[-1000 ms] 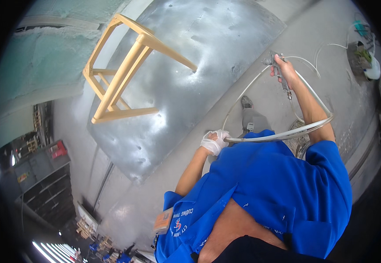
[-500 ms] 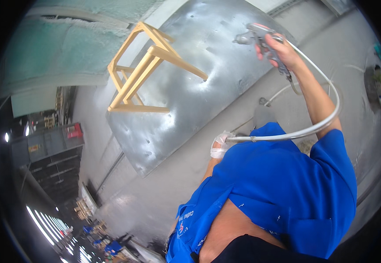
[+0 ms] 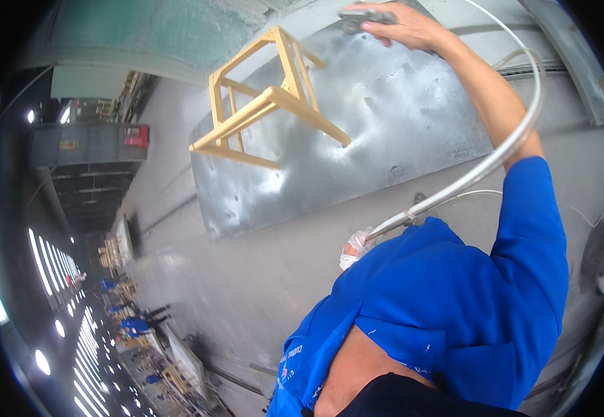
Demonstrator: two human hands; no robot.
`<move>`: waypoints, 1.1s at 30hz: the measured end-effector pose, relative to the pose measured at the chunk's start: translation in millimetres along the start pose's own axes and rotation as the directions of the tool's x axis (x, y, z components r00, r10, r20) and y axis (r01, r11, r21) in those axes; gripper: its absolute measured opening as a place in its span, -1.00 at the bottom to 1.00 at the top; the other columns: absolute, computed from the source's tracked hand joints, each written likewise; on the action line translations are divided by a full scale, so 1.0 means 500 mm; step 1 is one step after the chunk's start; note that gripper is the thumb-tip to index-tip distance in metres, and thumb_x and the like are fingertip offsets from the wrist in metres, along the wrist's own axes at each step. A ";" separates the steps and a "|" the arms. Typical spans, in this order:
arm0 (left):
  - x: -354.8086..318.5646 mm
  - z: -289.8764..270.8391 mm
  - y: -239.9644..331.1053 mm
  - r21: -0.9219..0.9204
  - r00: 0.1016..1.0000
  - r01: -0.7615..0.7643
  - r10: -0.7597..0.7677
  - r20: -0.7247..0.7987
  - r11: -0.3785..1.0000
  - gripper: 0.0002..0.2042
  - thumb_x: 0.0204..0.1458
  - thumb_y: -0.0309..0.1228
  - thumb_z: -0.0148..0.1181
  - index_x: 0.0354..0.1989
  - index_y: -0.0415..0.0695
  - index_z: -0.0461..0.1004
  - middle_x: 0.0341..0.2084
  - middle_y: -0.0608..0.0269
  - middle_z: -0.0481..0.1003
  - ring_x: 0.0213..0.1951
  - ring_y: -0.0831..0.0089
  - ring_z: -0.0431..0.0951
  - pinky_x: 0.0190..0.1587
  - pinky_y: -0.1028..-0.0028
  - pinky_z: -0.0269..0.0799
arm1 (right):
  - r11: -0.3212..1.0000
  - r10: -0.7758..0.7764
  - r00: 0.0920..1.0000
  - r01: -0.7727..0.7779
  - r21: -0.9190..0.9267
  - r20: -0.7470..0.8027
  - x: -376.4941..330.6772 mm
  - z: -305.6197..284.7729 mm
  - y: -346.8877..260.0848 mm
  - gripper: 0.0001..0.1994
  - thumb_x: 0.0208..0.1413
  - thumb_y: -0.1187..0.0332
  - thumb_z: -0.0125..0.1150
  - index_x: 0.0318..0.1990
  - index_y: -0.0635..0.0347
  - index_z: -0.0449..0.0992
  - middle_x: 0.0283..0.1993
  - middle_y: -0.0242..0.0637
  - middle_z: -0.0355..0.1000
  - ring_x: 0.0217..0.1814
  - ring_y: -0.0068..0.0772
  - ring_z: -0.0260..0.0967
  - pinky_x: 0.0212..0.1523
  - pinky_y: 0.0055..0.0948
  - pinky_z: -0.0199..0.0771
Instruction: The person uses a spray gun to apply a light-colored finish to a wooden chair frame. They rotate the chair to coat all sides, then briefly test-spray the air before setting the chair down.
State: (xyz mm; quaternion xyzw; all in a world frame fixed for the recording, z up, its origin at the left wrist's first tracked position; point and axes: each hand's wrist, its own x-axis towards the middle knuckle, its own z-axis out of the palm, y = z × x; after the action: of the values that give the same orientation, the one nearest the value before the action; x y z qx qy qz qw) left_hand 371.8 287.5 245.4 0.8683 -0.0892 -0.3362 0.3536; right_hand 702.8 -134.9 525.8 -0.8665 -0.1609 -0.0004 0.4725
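Observation:
My right hand (image 3: 407, 28) is raised at the top, its fingers wrapped around a grey spray gun (image 3: 361, 21). The gun is blurred and points leftward, beyond the upper edge of a dented metal-topped table (image 3: 392, 125). On that table stands a pale wooden chair frame (image 3: 314, 121) without seat or back panel, left of the gun and apart from it. A white hose (image 3: 486, 163) loops beside my right forearm down to my waist. There my left hand (image 3: 352, 250), in a thin whitish glove, is closed around the hose; most of its fingers are hidden.
A pale green, overspray-coated surface (image 3: 163, 31) lies beyond the table. At the left stands a grey cabinet (image 3: 83, 144) with a red item (image 3: 135, 136). A person in blue (image 3: 135, 325) is among wooden parts at lower left. A metal panel (image 3: 580, 62) rises at upper right.
My right hand has swung the spray gun up and leftward, farther over the table, and the arm is stretched out. The view has turned, shifting the chair frame rightward in it. My left hand stays at the waist.

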 end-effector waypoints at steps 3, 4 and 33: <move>0.013 0.019 0.010 -0.002 0.999 0.030 -0.030 0.014 1.000 -0.77 0.18 -0.32 0.33 -0.07 -0.14 0.61 -0.23 0.16 0.62 -0.12 0.23 0.62 -0.07 0.28 0.51 | 0.999 -0.033 0.995 0.034 -0.020 0.090 -0.106 -0.001 0.023 -0.42 0.32 -0.05 0.18 0.48 -0.34 0.40 -0.40 -0.48 0.41 -0.41 -0.56 0.39 -0.46 -0.47 0.40; 0.016 0.026 0.014 -0.009 0.999 0.032 -0.032 0.015 0.999 -0.78 0.18 -0.32 0.33 -0.07 -0.14 0.61 -0.23 0.17 0.61 -0.12 0.24 0.62 -0.07 0.29 0.51 | 0.993 -0.114 0.982 0.107 0.051 0.152 -0.140 -0.005 0.029 -0.42 0.32 -0.04 0.16 0.48 -0.33 0.40 -0.38 -0.48 0.39 -0.43 -0.56 0.34 -0.44 -0.48 0.37; -0.402 0.097 -0.283 -0.273 0.784 -0.282 0.057 -0.619 0.920 -0.84 0.17 -0.40 0.34 -0.11 -0.09 0.59 -0.28 0.19 0.62 -0.17 0.26 0.61 -0.13 0.28 0.53 | 0.995 0.040 0.966 -0.017 0.094 -0.255 -0.319 0.586 -0.401 -0.44 0.31 0.12 0.28 0.45 -0.15 0.43 -0.28 -0.44 0.51 -0.31 -0.59 0.45 -0.22 -0.45 0.52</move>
State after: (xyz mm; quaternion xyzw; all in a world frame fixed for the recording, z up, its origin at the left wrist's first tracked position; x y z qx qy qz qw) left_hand 176.4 443.1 229.1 0.8403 0.0094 -0.0210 0.5416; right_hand 451.2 161.3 503.5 -0.8390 -0.0856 -0.0986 0.5282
